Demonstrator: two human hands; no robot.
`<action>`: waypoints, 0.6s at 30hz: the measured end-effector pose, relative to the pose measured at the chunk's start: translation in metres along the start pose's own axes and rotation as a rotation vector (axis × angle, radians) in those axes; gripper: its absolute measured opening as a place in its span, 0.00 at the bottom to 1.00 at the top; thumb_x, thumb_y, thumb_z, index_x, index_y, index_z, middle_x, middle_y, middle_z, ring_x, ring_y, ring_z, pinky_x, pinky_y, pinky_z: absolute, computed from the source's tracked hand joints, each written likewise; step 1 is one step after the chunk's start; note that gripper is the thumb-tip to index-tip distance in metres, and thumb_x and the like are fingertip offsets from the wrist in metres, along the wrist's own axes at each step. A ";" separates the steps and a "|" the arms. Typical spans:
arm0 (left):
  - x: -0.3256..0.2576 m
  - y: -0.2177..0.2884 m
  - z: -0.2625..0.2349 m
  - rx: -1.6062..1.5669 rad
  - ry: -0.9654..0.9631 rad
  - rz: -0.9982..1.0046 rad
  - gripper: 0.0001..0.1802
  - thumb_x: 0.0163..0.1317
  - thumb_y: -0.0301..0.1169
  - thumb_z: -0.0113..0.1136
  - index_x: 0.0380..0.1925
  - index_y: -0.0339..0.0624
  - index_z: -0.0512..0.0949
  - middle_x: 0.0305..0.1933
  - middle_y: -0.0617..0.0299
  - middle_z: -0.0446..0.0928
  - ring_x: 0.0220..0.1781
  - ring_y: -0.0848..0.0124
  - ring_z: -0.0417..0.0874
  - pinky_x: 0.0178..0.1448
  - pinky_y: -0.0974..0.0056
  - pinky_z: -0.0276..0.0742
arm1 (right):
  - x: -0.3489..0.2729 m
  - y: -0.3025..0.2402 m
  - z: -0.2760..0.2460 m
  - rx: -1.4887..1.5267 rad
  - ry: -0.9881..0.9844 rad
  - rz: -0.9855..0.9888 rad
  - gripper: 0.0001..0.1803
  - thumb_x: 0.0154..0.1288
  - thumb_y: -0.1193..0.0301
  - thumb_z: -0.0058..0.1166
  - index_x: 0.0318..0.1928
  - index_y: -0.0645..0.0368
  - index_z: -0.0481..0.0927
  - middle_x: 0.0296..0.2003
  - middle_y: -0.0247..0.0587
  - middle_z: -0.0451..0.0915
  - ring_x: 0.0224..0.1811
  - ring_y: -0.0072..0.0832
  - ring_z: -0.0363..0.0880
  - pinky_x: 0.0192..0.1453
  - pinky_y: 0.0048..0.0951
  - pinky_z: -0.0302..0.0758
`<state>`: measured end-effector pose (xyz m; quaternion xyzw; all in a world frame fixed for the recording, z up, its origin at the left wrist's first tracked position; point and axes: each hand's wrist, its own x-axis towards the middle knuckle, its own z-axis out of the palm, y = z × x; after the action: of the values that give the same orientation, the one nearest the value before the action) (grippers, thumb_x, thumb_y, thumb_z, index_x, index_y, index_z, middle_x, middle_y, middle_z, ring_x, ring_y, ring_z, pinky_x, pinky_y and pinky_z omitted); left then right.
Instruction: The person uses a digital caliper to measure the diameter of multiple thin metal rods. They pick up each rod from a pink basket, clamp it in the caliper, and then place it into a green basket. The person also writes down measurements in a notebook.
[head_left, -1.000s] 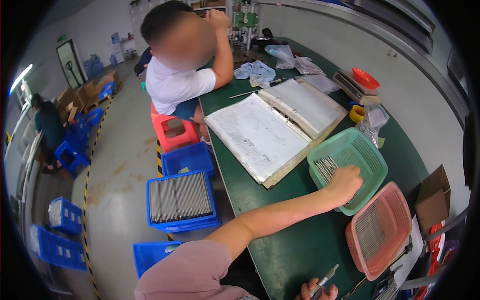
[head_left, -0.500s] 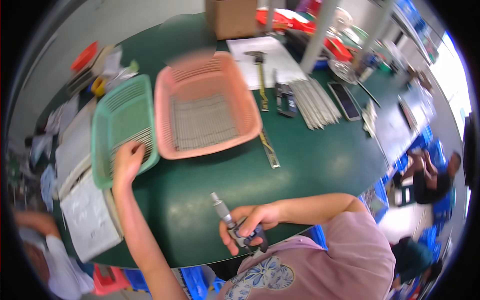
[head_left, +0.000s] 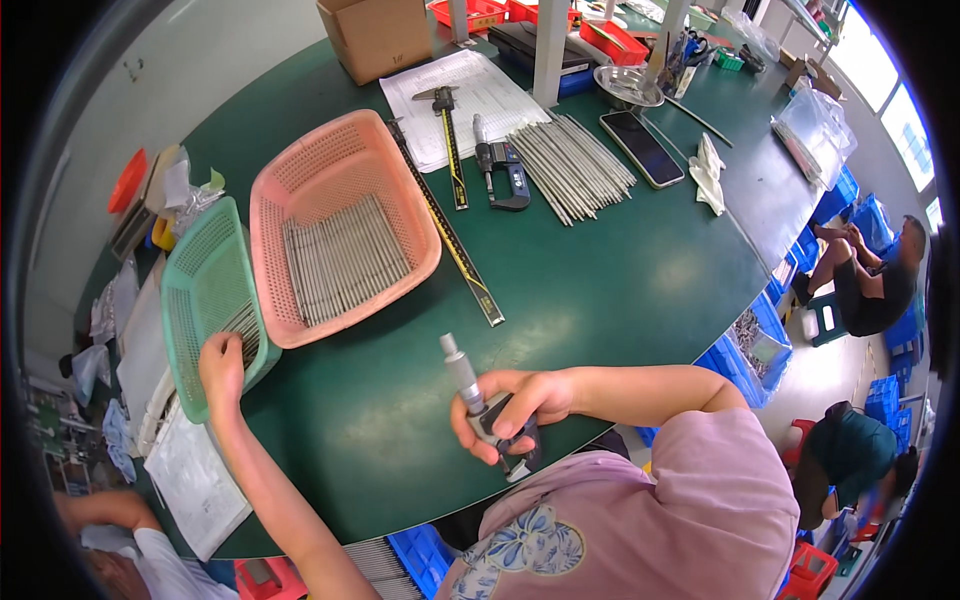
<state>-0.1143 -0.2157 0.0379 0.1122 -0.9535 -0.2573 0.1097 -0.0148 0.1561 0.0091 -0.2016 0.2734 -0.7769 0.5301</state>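
Note:
My right hand [head_left: 538,396] grips a micrometer [head_left: 460,370] above the near edge of the green table; its silver barrel points up and away from me. Its dark frame is partly covered by my fingers. At the left, my left hand [head_left: 222,370] reaches into the green basket [head_left: 180,300], fingers curled together at the thin metal rods [head_left: 242,322] lying in it. Whether a rod is between those fingers is hidden. Beside it stands a pink basket [head_left: 345,327] with many grey metal rods [head_left: 345,255] laid side by side on its bottom.
Beyond the pink basket lie a long ruler [head_left: 455,245], a caliper [head_left: 450,140] on printed sheets, a second micrometer [head_left: 508,180], a fan of rods [head_left: 570,165] and a phone [head_left: 642,148]. A cardboard box [head_left: 375,40] stands far back. Another person's arm [head_left: 110,510] is at lower left.
The whole view has shifted, and the baskets sit further left in it. My left hand stays at the rods in the green basket; my right still grips the micrometer, now turned slightly more upright.

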 end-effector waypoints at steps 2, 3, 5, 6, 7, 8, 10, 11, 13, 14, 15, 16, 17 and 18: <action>0.002 -0.008 -0.001 0.013 0.028 0.005 0.16 0.52 0.32 0.47 0.32 0.31 0.77 0.30 0.47 0.77 0.35 0.60 0.78 0.41 0.61 0.68 | 0.003 0.000 0.000 -0.030 -0.034 0.026 0.20 0.45 0.66 0.56 0.38 0.65 0.71 0.26 0.43 0.76 0.14 0.18 0.66 0.17 0.16 0.63; 0.003 -0.010 -0.004 0.046 0.009 0.000 0.16 0.52 0.33 0.46 0.31 0.31 0.77 0.30 0.46 0.77 0.35 0.59 0.78 0.41 0.60 0.68 | 0.003 0.001 -0.001 -0.026 -0.043 0.032 0.20 0.45 0.66 0.56 0.38 0.65 0.71 0.26 0.43 0.76 0.14 0.18 0.66 0.17 0.16 0.63; 0.004 -0.013 -0.011 0.106 -0.022 -0.035 0.16 0.51 0.34 0.46 0.29 0.32 0.77 0.30 0.45 0.77 0.34 0.56 0.78 0.41 0.59 0.69 | 0.006 0.002 -0.003 -0.020 -0.069 0.069 0.20 0.45 0.66 0.56 0.38 0.65 0.71 0.27 0.43 0.75 0.15 0.18 0.66 0.17 0.16 0.63; 0.006 -0.013 -0.013 0.196 -0.073 -0.043 0.16 0.51 0.35 0.46 0.28 0.32 0.77 0.29 0.44 0.77 0.34 0.55 0.78 0.41 0.58 0.69 | 0.005 0.002 -0.003 -0.025 -0.053 0.073 0.20 0.45 0.66 0.56 0.38 0.65 0.71 0.27 0.43 0.75 0.15 0.18 0.66 0.17 0.16 0.63; 0.008 -0.009 -0.015 0.283 -0.124 -0.060 0.17 0.50 0.36 0.46 0.27 0.32 0.78 0.29 0.43 0.76 0.34 0.53 0.78 0.40 0.57 0.69 | 0.002 0.001 -0.002 -0.030 -0.040 0.084 0.20 0.45 0.66 0.56 0.38 0.65 0.71 0.27 0.43 0.75 0.15 0.18 0.67 0.18 0.16 0.64; 0.008 -0.005 -0.025 0.384 -0.163 -0.088 0.17 0.50 0.37 0.47 0.26 0.33 0.78 0.28 0.43 0.76 0.34 0.51 0.78 0.40 0.56 0.69 | 0.002 -0.001 -0.001 -0.036 -0.051 0.096 0.20 0.45 0.66 0.56 0.38 0.65 0.71 0.27 0.43 0.75 0.16 0.18 0.67 0.18 0.16 0.64; 0.009 -0.002 -0.024 0.455 -0.123 -0.058 0.17 0.48 0.39 0.48 0.23 0.34 0.78 0.29 0.42 0.75 0.34 0.49 0.76 0.40 0.53 0.69 | -0.002 -0.002 -0.001 -0.021 -0.063 0.130 0.20 0.45 0.65 0.56 0.38 0.65 0.71 0.27 0.43 0.75 0.16 0.18 0.67 0.18 0.16 0.64; 0.008 0.001 -0.023 0.519 -0.112 -0.091 0.16 0.47 0.38 0.49 0.24 0.35 0.78 0.30 0.42 0.76 0.36 0.50 0.76 0.42 0.54 0.69 | -0.003 -0.002 -0.001 -0.016 -0.056 0.138 0.20 0.45 0.65 0.56 0.38 0.65 0.71 0.28 0.43 0.75 0.16 0.18 0.67 0.18 0.16 0.64; 0.009 -0.018 -0.024 0.616 -0.124 -0.023 0.13 0.45 0.35 0.52 0.25 0.38 0.78 0.32 0.45 0.75 0.38 0.51 0.75 0.44 0.55 0.69 | 0.004 0.001 -0.001 -0.021 -0.062 0.133 0.20 0.44 0.66 0.55 0.39 0.65 0.71 0.27 0.44 0.75 0.16 0.18 0.67 0.18 0.16 0.63; 0.012 -0.025 -0.027 0.661 -0.128 0.019 0.11 0.44 0.33 0.53 0.25 0.39 0.79 0.32 0.46 0.75 0.39 0.52 0.75 0.45 0.56 0.68 | 0.005 0.001 -0.002 -0.025 -0.069 0.129 0.20 0.44 0.66 0.55 0.39 0.64 0.71 0.27 0.44 0.75 0.16 0.18 0.67 0.18 0.16 0.63; 0.013 -0.029 -0.032 0.642 -0.168 0.084 0.09 0.42 0.31 0.54 0.25 0.40 0.78 0.32 0.47 0.74 0.39 0.53 0.74 0.45 0.57 0.68 | 0.005 0.002 -0.003 -0.029 -0.075 0.124 0.20 0.44 0.66 0.55 0.39 0.64 0.71 0.27 0.44 0.75 0.16 0.18 0.67 0.18 0.16 0.63; 0.013 -0.032 -0.038 0.627 -0.207 0.150 0.08 0.41 0.28 0.55 0.25 0.40 0.77 0.32 0.49 0.73 0.39 0.54 0.73 0.45 0.57 0.68 | 0.004 0.002 -0.004 -0.035 -0.077 0.124 0.20 0.44 0.66 0.55 0.38 0.64 0.71 0.27 0.44 0.75 0.16 0.18 0.67 0.18 0.16 0.63; 0.013 -0.035 -0.044 0.612 -0.246 0.215 0.08 0.40 0.26 0.57 0.24 0.41 0.77 0.31 0.50 0.72 0.39 0.55 0.73 0.45 0.58 0.68 | 0.003 0.002 -0.004 -0.040 -0.079 0.123 0.20 0.44 0.65 0.55 0.38 0.64 0.71 0.27 0.43 0.75 0.16 0.18 0.67 0.18 0.16 0.63; 0.015 -0.040 -0.048 0.535 -0.260 0.232 0.07 0.39 0.24 0.57 0.24 0.40 0.76 0.30 0.51 0.72 0.38 0.56 0.73 0.44 0.59 0.68 | 0.003 0.002 -0.004 -0.045 -0.082 0.121 0.20 0.44 0.65 0.55 0.38 0.64 0.71 0.27 0.43 0.75 0.16 0.18 0.67 0.18 0.16 0.63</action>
<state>-0.1093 -0.2764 0.0602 -0.0062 -0.9998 0.0046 -0.0181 -0.0169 0.1538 0.0045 -0.2281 0.2805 -0.7281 0.5823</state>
